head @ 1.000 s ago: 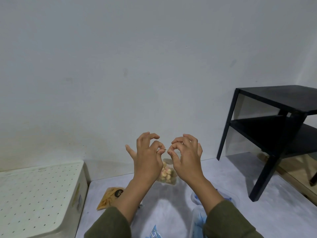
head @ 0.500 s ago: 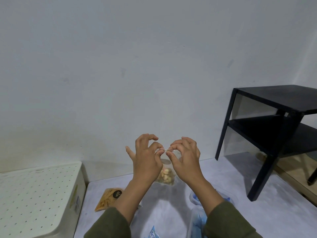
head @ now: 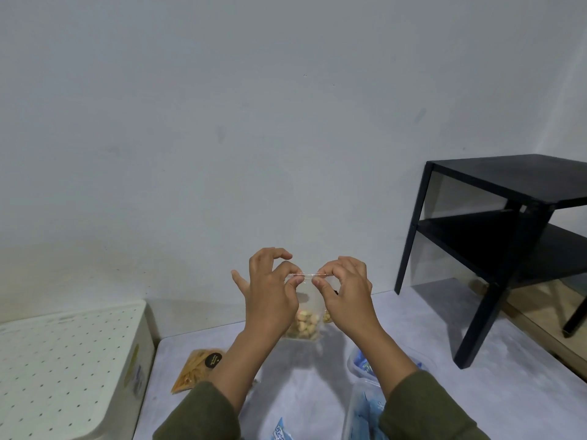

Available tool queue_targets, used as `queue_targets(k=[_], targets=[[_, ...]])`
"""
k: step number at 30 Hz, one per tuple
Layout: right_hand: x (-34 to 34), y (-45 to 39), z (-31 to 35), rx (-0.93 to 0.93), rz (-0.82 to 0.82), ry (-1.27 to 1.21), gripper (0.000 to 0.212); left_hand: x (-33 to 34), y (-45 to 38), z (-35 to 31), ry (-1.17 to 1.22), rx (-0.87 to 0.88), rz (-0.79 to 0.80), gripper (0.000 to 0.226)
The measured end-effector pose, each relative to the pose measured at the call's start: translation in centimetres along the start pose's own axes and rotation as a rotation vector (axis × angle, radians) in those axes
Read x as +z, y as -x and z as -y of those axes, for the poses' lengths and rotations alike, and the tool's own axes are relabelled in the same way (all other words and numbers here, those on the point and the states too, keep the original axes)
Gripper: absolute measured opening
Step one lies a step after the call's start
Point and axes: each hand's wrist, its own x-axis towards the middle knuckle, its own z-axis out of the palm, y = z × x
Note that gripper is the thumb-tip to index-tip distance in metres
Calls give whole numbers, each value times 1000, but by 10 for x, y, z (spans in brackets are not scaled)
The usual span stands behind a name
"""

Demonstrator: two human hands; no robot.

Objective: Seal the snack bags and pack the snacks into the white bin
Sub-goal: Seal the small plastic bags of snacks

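- Two hands are raised in the middle of the head view, holding a small clear snack bag [head: 306,315] up in the air in front of a plain pale wall [head: 254,122].
- The left hand [head: 270,296] pinches the top strip of the bag at its left end between thumb and forefinger; its other fingers are curled and lifted clear.
- The right hand [head: 344,296] pinches the same strip at its right end, fingers curled, close to the left hand but not touching it.
- The bag hangs down between the two hands, with pale round snack pieces gathered at its bottom. Whether the strip is pressed shut cannot be told.
- Both arms wear dark olive-green sleeves [head: 203,411].
- Below the hands lies a light grey table [head: 317,392].
- An orange snack pouch [head: 198,369] with a round black label lies flat on the table, to the left of the left forearm.
- A clear plastic tub [head: 355,365] holding blue packets sits near the right forearm, partly hidden by it.
- One more blue packet [head: 281,435] shows at the bottom edge.
- At far left stands a white bin [head: 139,360] with a dotted white lid [head: 63,360] closed on it, beside the table.
- At right, a black two-shelf side table [head: 514,249] stands with one leg on the grey surface.
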Motion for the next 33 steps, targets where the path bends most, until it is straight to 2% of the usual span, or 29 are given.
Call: queue_targets(k=[7,14,19,25,29,33], targets=[[-4,-3,4,-26,-33,25,20,1,-1,-7,-18,4,84,13],[-11,0,6,34,-31,-76,11,2,-4,-11,-13,19,32,18],[-17,0,6,-10,-123,-87,17,1,-4,-14,1,-42,39,8],[-27,2,10,-52,-42,-242,7,-2,-14,-10,151,1,33,13],[-30,4,14,-189,-31,-210,32,-7,-19,-20,247,43,6,14],[-33,4,11,-195,-96,-98,32,-13,-20,-24,333,87,40,22]])
